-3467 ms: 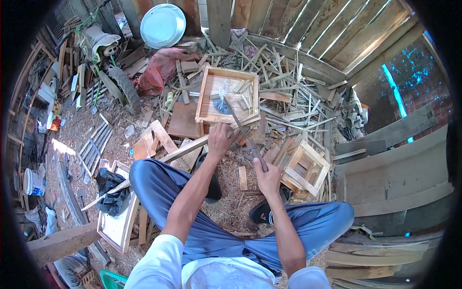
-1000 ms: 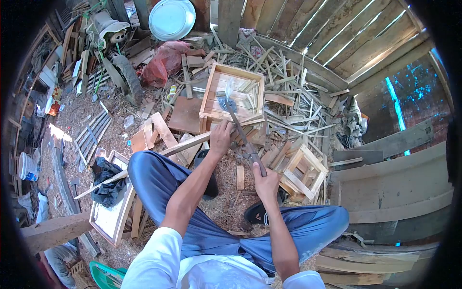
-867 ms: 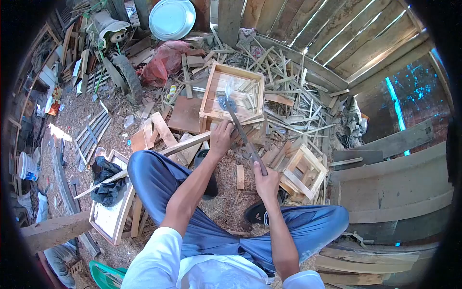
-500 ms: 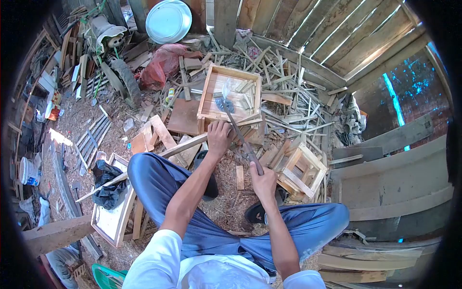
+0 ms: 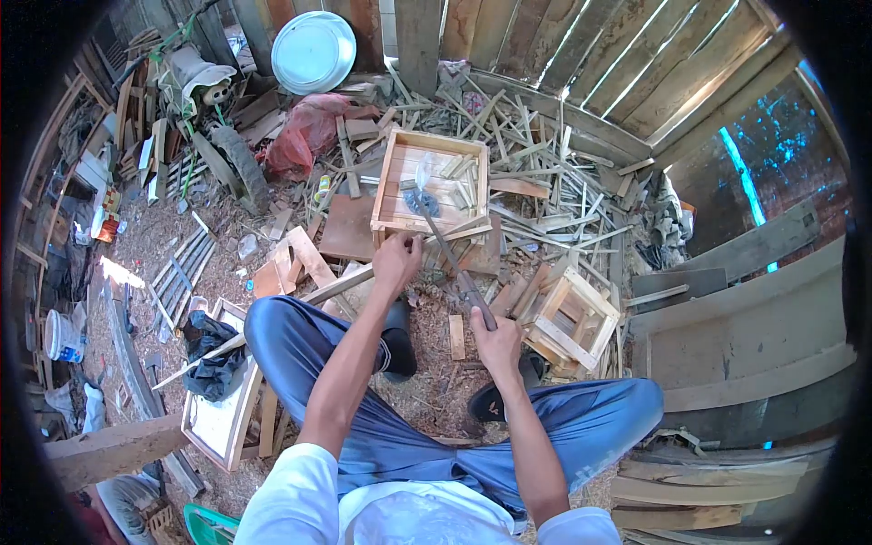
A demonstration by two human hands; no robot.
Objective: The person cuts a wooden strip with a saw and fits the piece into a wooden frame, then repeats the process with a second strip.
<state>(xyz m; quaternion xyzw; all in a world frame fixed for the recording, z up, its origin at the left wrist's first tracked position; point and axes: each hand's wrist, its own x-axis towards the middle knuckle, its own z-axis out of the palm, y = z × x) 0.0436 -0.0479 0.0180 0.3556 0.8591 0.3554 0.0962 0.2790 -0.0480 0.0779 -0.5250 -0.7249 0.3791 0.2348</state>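
My left hand [image 5: 398,261] is closed around a long thin wooden strip [image 5: 338,287] that slants over my knee towards the wooden box. In my right hand [image 5: 497,343] is the dark handle of a long-bladed knife [image 5: 450,257], its blade pointing up and left, crossing the strip just right of my left hand. The blade's tip overlaps the near side of the open wooden box [image 5: 389,186]. Inside this box are short wood pieces [image 5: 464,182] and a clear plastic bag [image 5: 421,199] with dark bits in it.
A small wooden frame [image 5: 572,320] stands right of my right hand. Scrap sticks [image 5: 536,186] heap behind the box, beside a red plastic bag [image 5: 304,136]. Left of my knee lies a white-bottomed tray [image 5: 214,425] with a black cloth [image 5: 211,354]. Another person's leg [image 5: 127,504] shows lower left.
My left hand has shifted a little left and towards me along the strip. My right hand keeps the knife in nearly the same place. The whole view has tilted slightly.
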